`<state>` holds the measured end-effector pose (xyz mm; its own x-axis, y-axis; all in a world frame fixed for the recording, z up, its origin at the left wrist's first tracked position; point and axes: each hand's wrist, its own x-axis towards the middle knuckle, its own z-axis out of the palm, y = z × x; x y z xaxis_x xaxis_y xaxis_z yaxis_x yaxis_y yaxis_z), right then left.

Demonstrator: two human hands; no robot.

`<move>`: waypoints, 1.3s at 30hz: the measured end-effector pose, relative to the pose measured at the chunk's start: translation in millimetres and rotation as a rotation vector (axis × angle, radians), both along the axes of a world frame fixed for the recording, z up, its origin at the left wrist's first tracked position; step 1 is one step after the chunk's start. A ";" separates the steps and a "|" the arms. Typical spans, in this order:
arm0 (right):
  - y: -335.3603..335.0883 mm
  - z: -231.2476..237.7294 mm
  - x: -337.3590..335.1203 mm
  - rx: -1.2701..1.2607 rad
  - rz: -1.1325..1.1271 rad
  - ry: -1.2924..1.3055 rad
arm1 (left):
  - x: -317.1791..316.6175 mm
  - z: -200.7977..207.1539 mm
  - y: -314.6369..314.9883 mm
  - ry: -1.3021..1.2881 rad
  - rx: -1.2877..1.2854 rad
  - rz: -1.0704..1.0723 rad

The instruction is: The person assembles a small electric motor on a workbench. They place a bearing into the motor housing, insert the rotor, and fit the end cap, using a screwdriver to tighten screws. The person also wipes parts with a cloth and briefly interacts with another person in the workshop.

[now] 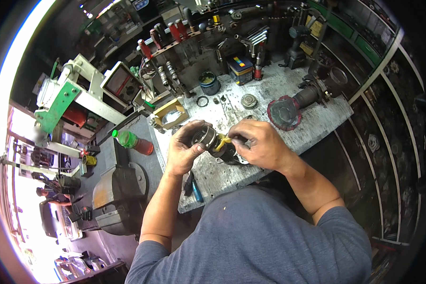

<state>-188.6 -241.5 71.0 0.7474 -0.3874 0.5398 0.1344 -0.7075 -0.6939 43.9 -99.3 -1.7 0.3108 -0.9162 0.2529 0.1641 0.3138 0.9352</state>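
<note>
Over the near part of a worn, pale workbench [213, 182], my left hand [181, 154] is closed around a dark, round metal part [207, 136] with a shiny ring. Close beside it, my right hand [265, 144] pinches a small yellow piece [222, 141] with curved arms, which touches or nearly touches the metal part. Its exact kind does not show. Just below both hands sits a dark metal housing [231, 157], partly covered by them. A blue-handled tool [196, 189] lies near the bench's front edge, to the right of my left forearm.
An open cardboard box [171, 113], a black ring [202, 101], a grease tub [209, 83] and a round metal piece [249, 101] stand beyond my hands. Farther right lies a motor-like assembly [285, 112]. At left are a bench vise [116, 199] and a green-capped bottle [135, 142].
</note>
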 end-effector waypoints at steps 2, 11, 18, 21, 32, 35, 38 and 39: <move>3.2 -6.8 1.0 0.004 0.016 0.001 | -1.6 2.2 -4.0 -0.050 0.017 -0.032; 30.4 -60.3 -19.4 0.625 -0.207 0.159 | 2.9 14.4 -18.8 -0.763 -0.033 -0.140; 52.8 -107.1 -23.9 0.324 -0.506 0.146 | -3.6 6.8 -30.2 -0.977 0.012 -0.304; 58.4 -121.5 -25.2 0.286 -0.567 0.197 | -2.6 1.8 -36.3 -1.053 -0.015 -0.341; 56.3 -140.8 -29.3 0.358 -0.549 0.137 | 2.5 -8.0 -45.3 -1.088 0.029 -0.380; 59.0 -143.6 -32.5 0.415 -0.519 0.355 | 4.6 -6.4 -47.6 -1.092 0.062 -0.386; 49.1 -152.5 -30.7 0.487 -0.417 0.331 | 4.4 -4.2 -51.3 -1.097 0.104 -0.411; 41.9 -155.6 -31.4 0.412 -0.382 0.321 | 3.2 -3.5 -50.6 -1.118 0.099 -0.413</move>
